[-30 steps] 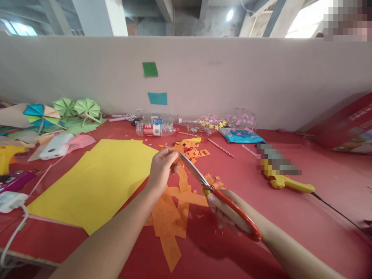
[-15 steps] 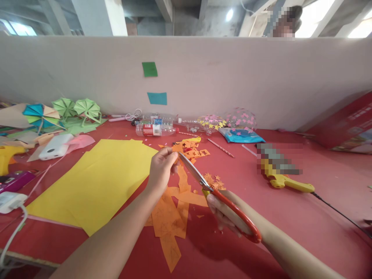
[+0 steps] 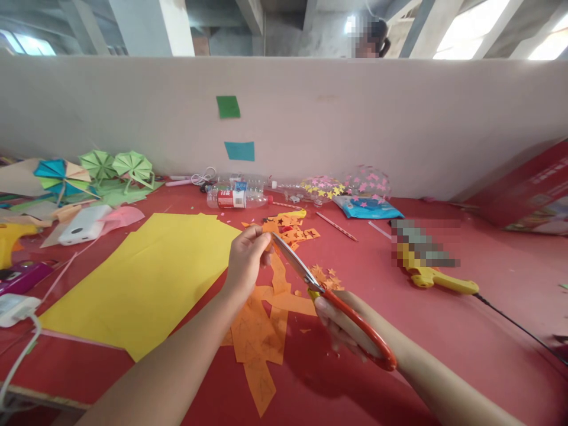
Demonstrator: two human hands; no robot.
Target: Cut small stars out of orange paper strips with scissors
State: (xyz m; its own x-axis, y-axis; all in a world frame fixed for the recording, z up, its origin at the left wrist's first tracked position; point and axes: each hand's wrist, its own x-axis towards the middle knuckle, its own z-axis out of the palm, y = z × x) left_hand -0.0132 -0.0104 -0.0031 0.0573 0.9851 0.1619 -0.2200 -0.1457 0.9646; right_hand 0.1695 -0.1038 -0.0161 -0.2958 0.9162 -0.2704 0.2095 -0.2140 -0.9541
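My right hand [image 3: 341,325] grips the orange handles of a pair of scissors [image 3: 310,278]; the metal blades point up and left. My left hand [image 3: 246,257] is pinched at the blade tips, holding a small orange paper piece that is mostly hidden by my fingers. Below both hands lie orange paper scraps [image 3: 261,331] with pencilled star outlines. Small cut orange stars [image 3: 327,277] lie just right of the blades. More orange offcuts with star-shaped holes [image 3: 290,228] lie beyond my left hand.
A large yellow sheet [image 3: 151,278] covers the red table [image 3: 465,331] at left. A water bottle [image 3: 237,198], star-dotted balloon [image 3: 355,183], yellow glue gun [image 3: 439,278] with cord, white power bank [image 3: 84,225], green paper fans [image 3: 118,165] and red box [image 3: 528,189] ring the area. A person passes behind the partition [image 3: 310,118].
My hands and the scissors have barely shifted. The person behind the partition has moved leftward along its top edge.
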